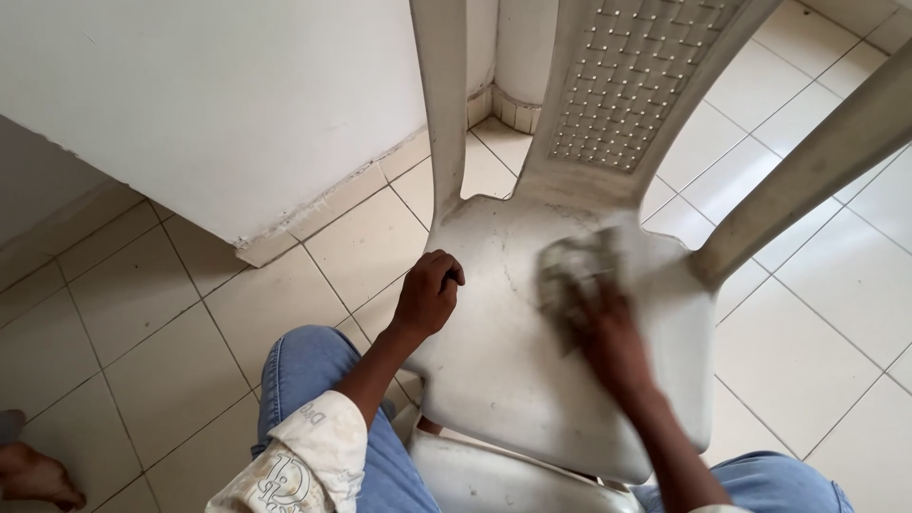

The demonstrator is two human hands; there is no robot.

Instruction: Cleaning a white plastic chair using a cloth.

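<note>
A white plastic chair (532,361) stands on the tiled floor (142,342), and the person bends over it in blue jeans (313,380).

The left hand (427,296) rests on the left edge of the chair seat. Its fingers curl over the edge and grip it — the hand is closed on the seat.

The right hand (608,332) lies flat on the seat, further to the right. It presses down on a cloth (570,271). The cloth is grey and crumpled, and it lies near the back of the seat, just below the chair's backrest (627,85). The right hand and the cloth both look blurred, so I cannot tell if the fingers are wrapped around the cloth or only pushing on top of it.

The seat has dark smudges and thin marks on it. The backrest has a pattern of little square holes. One armrest (807,161) of the chair reaches out to the upper right.

Behind the chair there is a white wall (218,85) with a chipped bottom edge. In the bottom left corner a bare foot (33,475) shows on the tiles — well apart from the chair. The left sleeve (304,461) is pale with a printed pattern.
</note>
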